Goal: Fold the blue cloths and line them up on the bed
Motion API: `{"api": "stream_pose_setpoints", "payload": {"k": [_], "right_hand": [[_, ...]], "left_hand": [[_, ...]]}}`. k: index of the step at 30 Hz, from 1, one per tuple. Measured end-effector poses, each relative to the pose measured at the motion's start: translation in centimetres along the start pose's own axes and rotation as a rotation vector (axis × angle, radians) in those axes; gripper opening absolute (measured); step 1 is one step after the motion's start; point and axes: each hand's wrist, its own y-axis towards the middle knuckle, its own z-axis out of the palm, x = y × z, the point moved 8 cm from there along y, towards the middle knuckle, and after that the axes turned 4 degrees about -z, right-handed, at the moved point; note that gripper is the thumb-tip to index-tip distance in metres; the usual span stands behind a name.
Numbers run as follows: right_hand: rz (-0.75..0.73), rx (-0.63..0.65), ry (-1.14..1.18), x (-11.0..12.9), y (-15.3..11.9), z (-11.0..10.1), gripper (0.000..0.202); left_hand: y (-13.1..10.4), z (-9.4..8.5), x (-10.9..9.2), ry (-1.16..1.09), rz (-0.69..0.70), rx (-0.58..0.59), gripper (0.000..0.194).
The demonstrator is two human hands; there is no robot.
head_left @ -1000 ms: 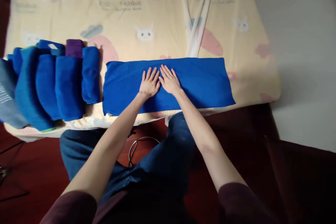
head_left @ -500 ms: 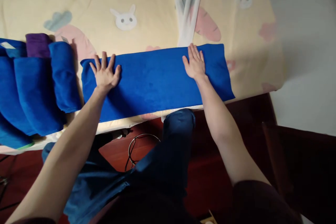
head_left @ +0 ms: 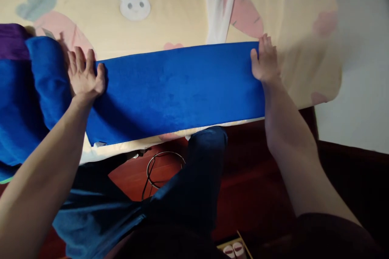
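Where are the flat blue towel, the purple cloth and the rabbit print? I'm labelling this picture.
flat blue towel [head_left: 179,89]: head view, middle of its top face.
purple cloth [head_left: 12,42]: head view, visible top at the left edge.
rabbit print [head_left: 133,6]: head view, the rabbit's face on the bedsheet.

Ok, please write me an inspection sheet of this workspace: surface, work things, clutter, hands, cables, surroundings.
Surface: bed sheet, cream, printed with rabbits and carrots.
Work things: long blue towel, flat along the near edge.
Clutter: folded blue towels and a purple cloth at left; white straps.
Hands: left hand and right hand, open, one at each towel end.
Cables: wire loop on the floor.
Surroundings: dark red floor.
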Motion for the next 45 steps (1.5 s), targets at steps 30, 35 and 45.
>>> {"api": "stream_pose_setpoints", "payload": {"k": [30,35,45], "right_hand": [[0.328,-0.359,0.854,18.2,-30.3,-4.8,0.064],[0.307,-0.233,1.406,28.5,-34.4,1.1,0.062],[0.411,-0.132,1.768,31.0,-32.6,4.2,0.08]], "left_hand": [[-41.7,3.3,5.8,-0.129,-0.019,0.431,0.061],[-47.8,8.1,2.1,-0.127,0.184,0.905,0.045],[-45.2,8.9,3.2,-0.167,0.019,0.769,0.046]]}}
